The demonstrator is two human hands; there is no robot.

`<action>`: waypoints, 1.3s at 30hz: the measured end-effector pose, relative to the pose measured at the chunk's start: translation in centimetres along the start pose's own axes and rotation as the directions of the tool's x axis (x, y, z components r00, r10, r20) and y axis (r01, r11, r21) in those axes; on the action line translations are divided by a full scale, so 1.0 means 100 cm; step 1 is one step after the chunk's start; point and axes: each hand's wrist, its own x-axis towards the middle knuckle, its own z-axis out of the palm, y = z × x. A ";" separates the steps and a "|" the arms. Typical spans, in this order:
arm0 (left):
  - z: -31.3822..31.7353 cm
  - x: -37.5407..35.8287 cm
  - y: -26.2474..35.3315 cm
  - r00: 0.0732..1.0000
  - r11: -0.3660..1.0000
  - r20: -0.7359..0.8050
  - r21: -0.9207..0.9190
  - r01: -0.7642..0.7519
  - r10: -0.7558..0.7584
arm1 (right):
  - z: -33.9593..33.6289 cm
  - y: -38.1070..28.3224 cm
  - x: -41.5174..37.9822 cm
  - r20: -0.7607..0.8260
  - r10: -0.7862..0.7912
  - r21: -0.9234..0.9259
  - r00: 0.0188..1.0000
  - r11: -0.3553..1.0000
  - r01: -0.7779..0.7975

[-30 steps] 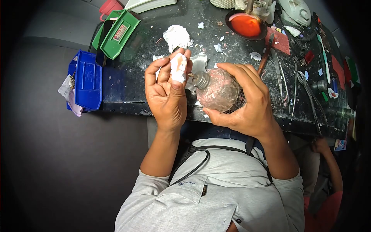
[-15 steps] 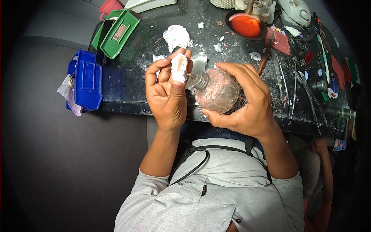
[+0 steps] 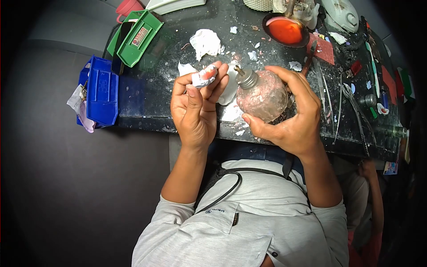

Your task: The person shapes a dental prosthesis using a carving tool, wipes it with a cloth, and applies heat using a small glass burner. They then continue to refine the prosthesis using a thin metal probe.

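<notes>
Between the thumb and fingers of my left hand point(image 3: 195, 102) is a small dental plaster model point(image 3: 204, 80). It is white with pink wax on its upper side. My right hand point(image 3: 296, 111) wraps round a glass spirit lamp point(image 3: 263, 95) spotted with pink wax bits. The lamp is tilted, its metal collar and wick holder point(image 3: 242, 73) pointing up and left toward the model, with a gap between them. I can make out no flame. Beneath the hands, a white sheet-like scrap point(image 3: 229, 91) lies on the black worktop point(image 3: 155, 95).
A pan of red molten wax point(image 3: 284, 31) stands at the back right. Metal tweezers point(image 3: 319, 84) and other tools lie right. Crumpled white paper point(image 3: 207, 43) and plaster crumbs are scattered behind. Green point(image 3: 140, 40) and blue bins point(image 3: 102, 95) sit left. Another person's arm point(image 3: 373, 191) shows lower right.
The spirit lamp has moved right, away from the model, and its wick end now tips upward. My left hand has turned the model from upright to slanted, showing its pink wax.
</notes>
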 end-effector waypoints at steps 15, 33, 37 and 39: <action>-0.001 -0.003 -0.005 0.993 0.987 0.108 0.145 -0.069 0.053 | 0.003 -0.002 0.001 0.113 -0.079 0.014 0.990 0.997 0.078; 0.006 -0.002 -0.003 0.999 0.997 -0.017 0.071 -0.032 0.033 | -0.001 0.000 0.001 0.027 -0.027 -0.028 0.999 0.999 0.028; -0.008 0.000 -0.009 0.999 0.998 0.006 0.053 -0.032 0.032 | -0.003 0.000 0.000 0.025 0.012 -0.005 1.000 1.000 -0.012; -0.010 0.000 -0.010 0.997 0.994 0.041 0.092 -0.065 0.061 | -0.004 -0.002 0.000 0.045 -0.002 -0.007 0.999 1.000 0.003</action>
